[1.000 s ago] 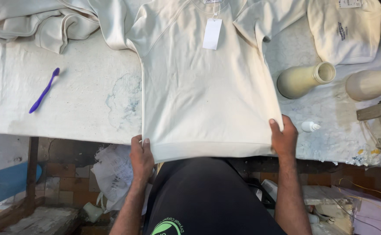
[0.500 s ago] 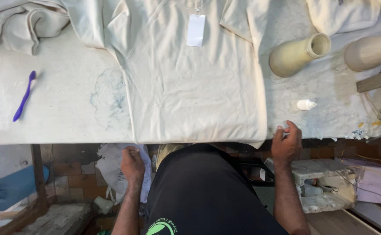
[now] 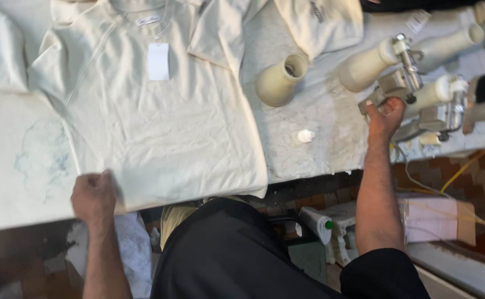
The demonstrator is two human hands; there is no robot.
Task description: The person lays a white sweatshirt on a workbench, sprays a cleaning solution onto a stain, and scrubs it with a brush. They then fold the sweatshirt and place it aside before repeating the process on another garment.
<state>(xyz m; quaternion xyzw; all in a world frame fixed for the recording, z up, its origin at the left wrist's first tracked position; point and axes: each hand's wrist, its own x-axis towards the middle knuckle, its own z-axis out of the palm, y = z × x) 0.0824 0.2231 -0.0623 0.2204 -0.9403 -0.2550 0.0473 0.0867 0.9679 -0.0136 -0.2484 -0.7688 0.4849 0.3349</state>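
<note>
The cream T-shirt (image 3: 159, 127) lay flat, front up, on the white padded table (image 3: 10, 166), its hem hanging just over the near edge and a white paper tag (image 3: 159, 61) resting below the collar. The left hand (image 3: 94, 195) was closed into a loose fist pressing on the shirt's lower left corner at the table edge; whether it pinched cloth could not be told through the blur. The right hand (image 3: 385, 115), well apart from the left, was curled around the grip of a metal hand tool (image 3: 414, 88) lying among pale thread cones (image 3: 281, 80) at the right. With only one corner pinned, the shirt looked likely to slide or wrinkle if the left hand dragged. The tool's yellow cord (image 3: 469, 166) trailed off the table edge and might snag when lifted, and the nearby cones could be knocked and roll onto the cloth. A small white cap (image 3: 306, 135) beside the shirt could be swept off.
</note>
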